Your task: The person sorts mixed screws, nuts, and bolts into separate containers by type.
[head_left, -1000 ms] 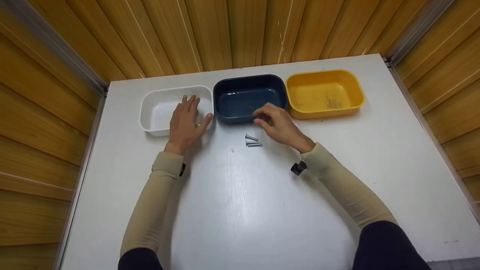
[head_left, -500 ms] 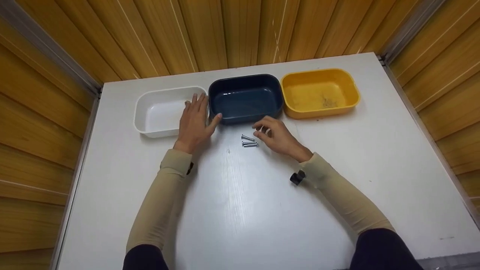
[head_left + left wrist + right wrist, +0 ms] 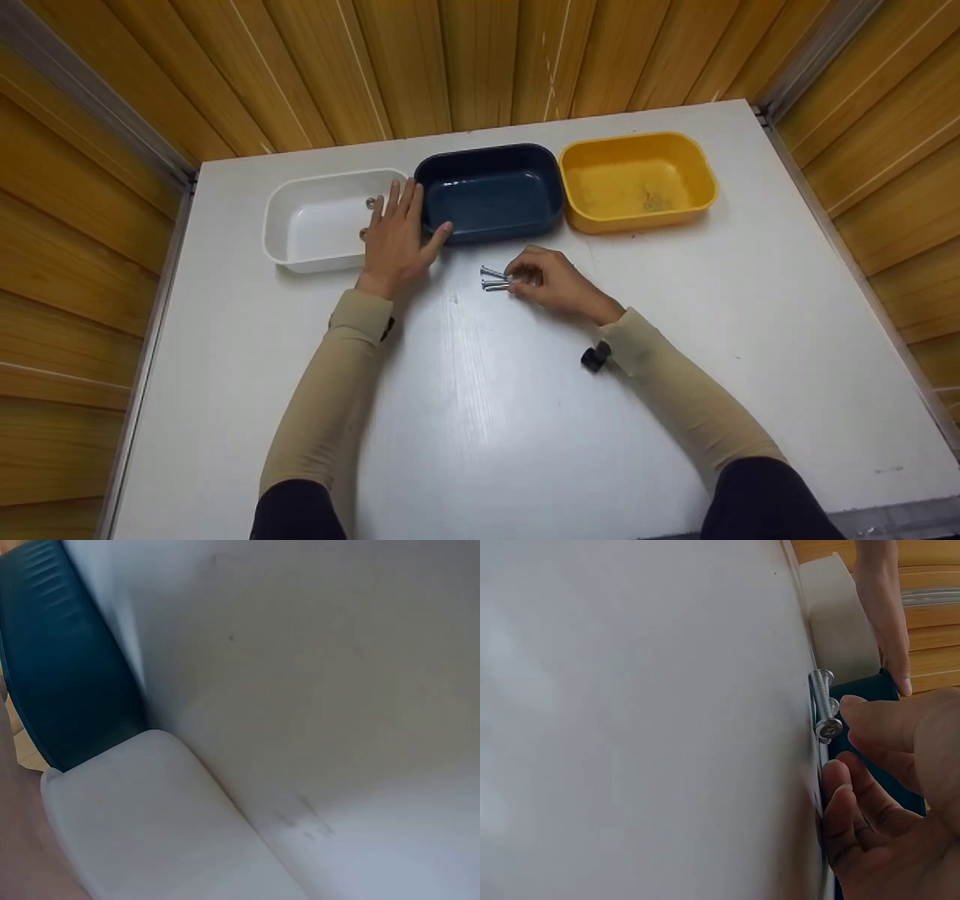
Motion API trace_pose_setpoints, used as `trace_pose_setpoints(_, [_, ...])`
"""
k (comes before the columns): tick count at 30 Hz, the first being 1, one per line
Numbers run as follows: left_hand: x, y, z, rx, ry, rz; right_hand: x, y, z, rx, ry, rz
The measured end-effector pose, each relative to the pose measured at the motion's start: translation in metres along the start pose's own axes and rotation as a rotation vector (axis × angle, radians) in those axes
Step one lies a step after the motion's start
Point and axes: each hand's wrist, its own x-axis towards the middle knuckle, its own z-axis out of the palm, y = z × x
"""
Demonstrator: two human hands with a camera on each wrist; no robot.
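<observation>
Several silver bolts (image 3: 495, 285) lie on the white table in front of the navy bin (image 3: 487, 214). My right hand (image 3: 556, 281) is at their right ends, its fingers bent, with thumb and fingertips beside them. In the right wrist view a gap shows between thumb and fingers, and the bolts (image 3: 822, 701) are close to the thumb tip. My left hand (image 3: 397, 240) lies with straight fingers over the adjoining walls of the white bin (image 3: 322, 262) and the navy bin, thumb over the navy rim. Small metal nuts (image 3: 370, 202) show inside the white bin beside the left fingers.
To the right of the navy bin stands a yellow bin (image 3: 641, 223) with small greyish pieces (image 3: 654, 201) in it. The three bins form a row along the back of the table (image 3: 465, 420). Wood-look panels (image 3: 480, 67) rise behind and on both sides.
My right hand has come down from the navy bin's front rim to the bolts. My left hand has shifted right, from inside the white bin to its right wall, uncovering the nuts.
</observation>
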Motion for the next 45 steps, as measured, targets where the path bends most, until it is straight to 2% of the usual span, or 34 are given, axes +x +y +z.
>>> trace_pose_setpoints(17, [0.0013, -0.0008, 0.0, 0.016, 0.01, -0.002, -0.0006, -0.0005, 0.0053, -0.035, -0.034, 0.026])
trace_pose_setpoints(31, [0.0014, -0.0024, 0.0015, 0.043, -0.011, -0.012, -0.0032, -0.0014, 0.0043, -0.079, -0.07, 0.024])
trace_pose_setpoints(45, [0.0011, -0.0001, 0.0012, 0.046, -0.022, -0.017, -0.001, -0.0019, 0.0076, -0.125, -0.048, -0.001])
